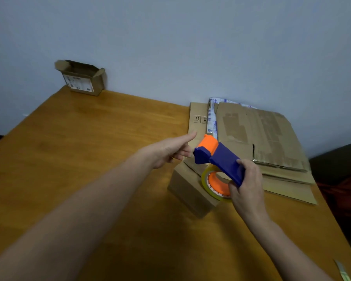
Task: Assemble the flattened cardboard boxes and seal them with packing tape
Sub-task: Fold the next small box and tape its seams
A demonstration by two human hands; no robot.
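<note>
The tape dispenser [221, 159] is deep blue with a bright orange head and hub, and its tape roll [205, 182] is a yellowish clear. The flattened cardboard [272, 142] is plain brown with paler patches. A white strip [212, 118] printed in blue lies among it. The counter [89, 159] is honey-orange wood grain, the wall [170, 37] pale grey-blue.

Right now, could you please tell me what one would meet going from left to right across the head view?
open cardboard box → left hand → tape dispenser → right hand → flattened cardboard stack. I left out the small box beneath the dispenser, since it overlaps.
</note>
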